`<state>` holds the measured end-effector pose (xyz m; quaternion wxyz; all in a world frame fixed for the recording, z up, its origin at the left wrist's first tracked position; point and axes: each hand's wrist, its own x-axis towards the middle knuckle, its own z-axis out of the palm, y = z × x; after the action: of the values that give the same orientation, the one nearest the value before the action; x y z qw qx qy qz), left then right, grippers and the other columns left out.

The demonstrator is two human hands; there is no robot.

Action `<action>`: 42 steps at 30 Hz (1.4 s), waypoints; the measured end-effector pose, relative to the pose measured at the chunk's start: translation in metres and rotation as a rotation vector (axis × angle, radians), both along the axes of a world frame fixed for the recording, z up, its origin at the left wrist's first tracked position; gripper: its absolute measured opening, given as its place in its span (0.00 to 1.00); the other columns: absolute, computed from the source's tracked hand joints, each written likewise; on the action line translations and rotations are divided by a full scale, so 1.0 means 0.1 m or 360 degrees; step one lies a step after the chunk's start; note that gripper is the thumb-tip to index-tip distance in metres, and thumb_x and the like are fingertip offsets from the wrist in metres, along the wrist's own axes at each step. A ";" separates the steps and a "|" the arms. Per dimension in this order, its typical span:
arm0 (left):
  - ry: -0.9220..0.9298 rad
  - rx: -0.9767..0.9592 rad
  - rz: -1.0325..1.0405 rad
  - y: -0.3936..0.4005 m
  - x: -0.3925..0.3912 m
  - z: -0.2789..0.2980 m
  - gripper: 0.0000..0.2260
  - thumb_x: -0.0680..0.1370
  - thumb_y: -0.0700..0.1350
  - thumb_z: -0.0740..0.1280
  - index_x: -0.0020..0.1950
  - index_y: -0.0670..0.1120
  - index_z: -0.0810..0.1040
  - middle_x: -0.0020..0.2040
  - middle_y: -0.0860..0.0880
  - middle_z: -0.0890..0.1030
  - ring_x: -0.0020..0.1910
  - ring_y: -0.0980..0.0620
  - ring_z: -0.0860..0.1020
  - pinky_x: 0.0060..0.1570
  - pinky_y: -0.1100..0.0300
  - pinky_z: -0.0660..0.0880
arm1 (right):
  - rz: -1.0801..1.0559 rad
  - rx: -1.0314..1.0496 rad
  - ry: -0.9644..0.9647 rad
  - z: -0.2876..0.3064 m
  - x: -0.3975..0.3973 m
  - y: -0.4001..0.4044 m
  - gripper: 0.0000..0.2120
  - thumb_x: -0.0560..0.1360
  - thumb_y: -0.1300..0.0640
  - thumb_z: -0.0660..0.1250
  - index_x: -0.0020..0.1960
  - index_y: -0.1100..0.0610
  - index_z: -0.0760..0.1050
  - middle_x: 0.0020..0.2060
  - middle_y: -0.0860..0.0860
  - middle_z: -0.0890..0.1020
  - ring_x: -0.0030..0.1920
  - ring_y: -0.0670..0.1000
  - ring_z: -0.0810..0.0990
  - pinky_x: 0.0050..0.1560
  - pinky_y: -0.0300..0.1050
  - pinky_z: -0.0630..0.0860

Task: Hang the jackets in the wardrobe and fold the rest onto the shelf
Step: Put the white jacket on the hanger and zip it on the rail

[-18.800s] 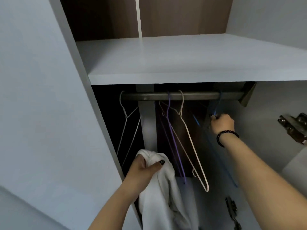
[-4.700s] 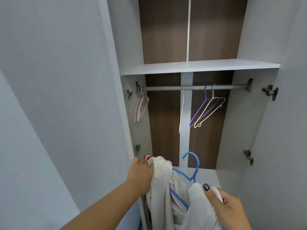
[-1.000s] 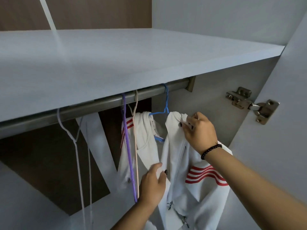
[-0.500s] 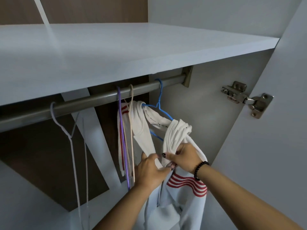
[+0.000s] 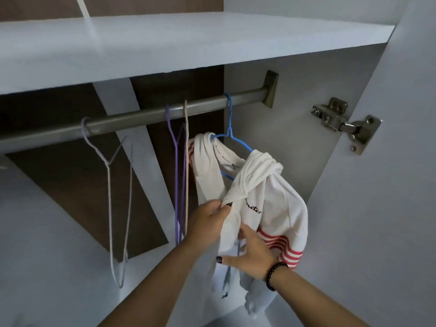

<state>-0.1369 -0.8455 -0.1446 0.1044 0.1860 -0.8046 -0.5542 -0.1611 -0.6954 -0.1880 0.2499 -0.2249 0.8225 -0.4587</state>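
The right hand (image 5: pixel 250 253), a dark bead bracelet (image 5: pixel 274 274) on its wrist, lay nearest the camera with its fingers spread almost straight against the lower front of the white jacket (image 5: pixel 266 208), pressing the cloth rather than curling round it. Just above and to the left of it, the left hand (image 5: pixel 207 220) pinched a gathered fold of the same jacket between thumb and fingertips, close to a line of dark script printed on the fabric. The jacket hung bunched and twisted on a blue hanger (image 5: pixel 232 140), its red stripes showing on the sleeve by the right hand and again at the collar side near the rail. A drawstring dangled below the hands.

The blue hanger's hook sat over the metal rail (image 5: pixel 132 120), towards the rail's right end and near its bracket (image 5: pixel 270 92). To the left of the jacket, a purple hanger (image 5: pixel 175 185) and a cream hanger (image 5: pixel 186 175) hung side by side, bare, just beside the jacket's left edge. Further left and well apart, a pale wire hanger (image 5: pixel 109 197) hung bare too.

Above the rail ran the white shelf (image 5: pixel 188 43) of the wardrobe, with brown panelling behind. On the right, a metal hinge (image 5: pixel 346 125) joined the side wall to the open door (image 5: pixel 389 185).
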 end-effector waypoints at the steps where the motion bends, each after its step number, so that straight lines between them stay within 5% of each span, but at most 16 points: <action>1: 0.0006 0.0100 0.0022 0.05 0.05 0.05 0.15 0.70 0.54 0.65 0.26 0.49 0.70 0.25 0.55 0.68 0.31 0.52 0.68 0.37 0.55 0.63 | -0.0005 -0.0025 -0.0036 -0.03 0.09 -0.01 0.33 0.61 0.42 0.78 0.62 0.45 0.68 0.54 0.38 0.76 0.53 0.39 0.76 0.53 0.35 0.74; 6: 0.0097 0.0284 0.0052 0.27 0.31 0.34 0.16 0.73 0.54 0.71 0.33 0.44 0.77 0.33 0.48 0.76 0.36 0.52 0.75 0.40 0.56 0.70 | -0.0124 -0.0078 0.0074 -0.02 0.31 0.06 0.05 0.76 0.51 0.66 0.51 0.50 0.77 0.41 0.44 0.82 0.40 0.42 0.79 0.38 0.29 0.71; 9: 0.0212 0.0489 0.0072 0.43 0.49 0.43 0.05 0.79 0.41 0.66 0.51 0.50 0.80 0.43 0.49 0.82 0.44 0.52 0.80 0.45 0.57 0.79 | -0.0118 -0.0145 0.0091 0.09 0.32 0.21 0.06 0.75 0.55 0.67 0.42 0.56 0.80 0.32 0.49 0.81 0.33 0.47 0.79 0.35 0.41 0.77; 13: 0.0357 0.0670 0.0318 0.69 0.96 0.08 0.24 0.74 0.43 0.73 0.66 0.54 0.68 0.56 0.51 0.81 0.53 0.55 0.80 0.52 0.60 0.78 | -0.0117 -0.0271 -0.0106 0.37 0.34 0.36 0.09 0.73 0.59 0.71 0.35 0.61 0.80 0.29 0.56 0.81 0.29 0.52 0.81 0.30 0.47 0.80; 16: -0.0035 0.0460 0.0213 1.02 1.34 -0.38 0.33 0.69 0.48 0.78 0.68 0.58 0.65 0.64 0.57 0.74 0.62 0.61 0.74 0.59 0.66 0.72 | -0.0050 -0.0287 -0.0097 0.57 0.38 0.37 0.14 0.71 0.57 0.73 0.38 0.70 0.80 0.33 0.62 0.83 0.31 0.56 0.83 0.34 0.53 0.82; 19: -0.0203 0.0303 0.0130 1.36 1.51 -0.61 0.32 0.68 0.48 0.79 0.61 0.65 0.62 0.60 0.70 0.66 0.55 0.77 0.67 0.48 0.81 0.66 | 0.0018 -0.0289 -0.0042 0.73 0.50 0.34 0.18 0.69 0.55 0.74 0.38 0.73 0.78 0.35 0.65 0.82 0.35 0.60 0.84 0.35 0.57 0.82; 24: -0.0248 0.0112 0.0684 1.44 1.50 -0.53 0.16 0.75 0.51 0.71 0.57 0.58 0.68 0.47 0.62 0.76 0.48 0.57 0.78 0.45 0.66 0.72 | -0.0005 -0.0312 -0.0043 0.93 0.61 0.33 0.16 0.69 0.56 0.74 0.28 0.61 0.73 0.27 0.56 0.79 0.30 0.54 0.81 0.33 0.47 0.80; 27: -0.0315 -0.0063 0.0657 1.45 1.50 -0.53 0.08 0.77 0.51 0.68 0.54 0.53 0.74 0.45 0.53 0.81 0.46 0.50 0.81 0.47 0.55 0.80 | -0.0042 -0.0345 -0.0052 0.95 0.61 0.35 0.18 0.69 0.55 0.74 0.26 0.59 0.70 0.25 0.54 0.74 0.27 0.52 0.75 0.31 0.46 0.74; 29: -0.0350 -0.0097 0.0596 1.44 1.49 -0.52 0.08 0.77 0.50 0.68 0.53 0.51 0.77 0.43 0.51 0.82 0.43 0.51 0.81 0.45 0.58 0.79 | -0.0004 -0.0369 -0.0073 0.96 0.62 0.39 0.20 0.70 0.55 0.74 0.26 0.59 0.68 0.24 0.53 0.72 0.26 0.51 0.72 0.30 0.42 0.70; 33: -0.0256 0.0110 0.0511 1.38 1.50 -0.40 0.05 0.76 0.45 0.70 0.51 0.48 0.80 0.43 0.51 0.82 0.43 0.54 0.80 0.38 0.69 0.74 | 0.0113 -0.0587 -0.0096 1.03 0.62 0.62 0.14 0.76 0.62 0.67 0.31 0.62 0.75 0.27 0.53 0.77 0.28 0.49 0.74 0.32 0.40 0.73; 36: -0.0247 0.0432 0.0463 1.34 1.54 -0.23 0.04 0.75 0.44 0.72 0.49 0.50 0.81 0.47 0.50 0.84 0.45 0.53 0.82 0.42 0.65 0.77 | -0.0165 -0.0785 -0.0194 0.88 0.65 1.01 0.13 0.76 0.69 0.63 0.41 0.55 0.81 0.31 0.50 0.83 0.29 0.46 0.79 0.32 0.35 0.75; 42: -0.0163 0.0672 0.0507 1.32 1.57 0.09 0.07 0.73 0.40 0.74 0.49 0.47 0.83 0.47 0.47 0.86 0.47 0.48 0.84 0.50 0.55 0.81 | -0.0322 -0.0410 0.0087 0.14 1.21 1.51 0.14 0.71 0.65 0.72 0.43 0.45 0.79 0.45 0.48 0.82 0.45 0.39 0.78 0.43 0.28 0.73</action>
<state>0.0199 -0.7139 -0.1356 0.1084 0.3555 -0.6359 -0.6764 -0.0404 -0.5447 -0.1738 0.1490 -0.1835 0.7819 -0.5769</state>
